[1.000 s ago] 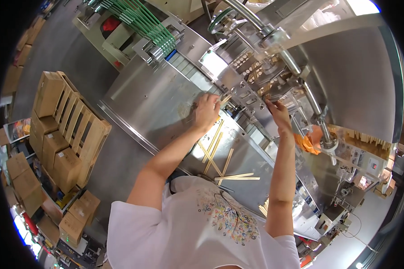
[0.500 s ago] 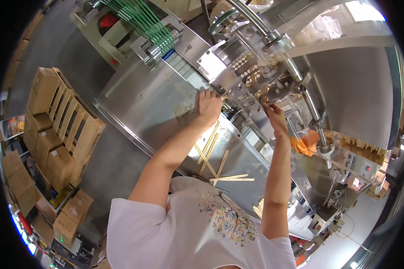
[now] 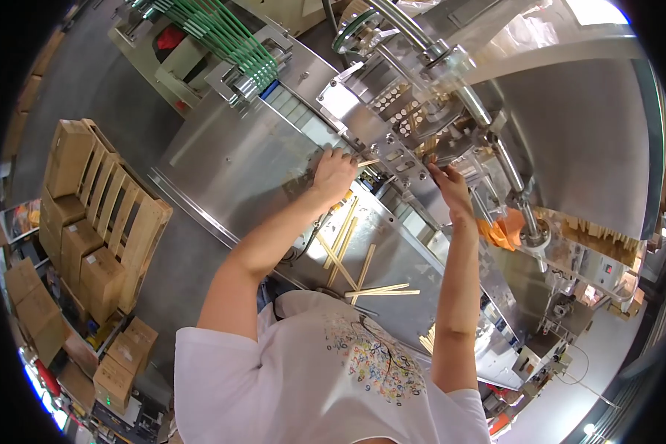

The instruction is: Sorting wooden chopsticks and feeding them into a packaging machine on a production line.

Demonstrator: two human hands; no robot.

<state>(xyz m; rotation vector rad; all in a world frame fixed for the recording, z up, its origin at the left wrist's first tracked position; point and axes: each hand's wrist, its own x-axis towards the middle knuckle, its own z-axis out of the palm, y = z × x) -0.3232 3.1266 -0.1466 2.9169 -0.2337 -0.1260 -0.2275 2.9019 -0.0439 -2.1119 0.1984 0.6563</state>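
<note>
My left hand (image 3: 334, 175) is closed around one end of a pale wooden chopstick (image 3: 368, 162), whose other end points toward the metal guide plate (image 3: 399, 158) of a machine. My right hand (image 3: 453, 191) reaches up to the far right side of that plate. Its fingers are bent together at a dark spot beside the rollers, and what they grip is hidden. Between my arms, several loose wooden chopsticks (image 3: 368, 268) lie crossed on the steel table (image 3: 303, 270). White round stick ends (image 3: 408, 118) show in rows inside the machine.
Green drive belts (image 3: 226, 41) run at the upper left. A steel shaft (image 3: 472, 103) slants over the machine on the right, with an orange cloth (image 3: 505, 228) below it. More sticks (image 3: 426, 339) lie by my right elbow. A wooden pallet (image 3: 129, 222) and cartons (image 3: 100, 274) stand at left.
My left hand has drawn back a little to the left from the guide plate, and more of the chopstick shows. My right hand has shifted only slightly. The loose chopsticks lie as before.
</note>
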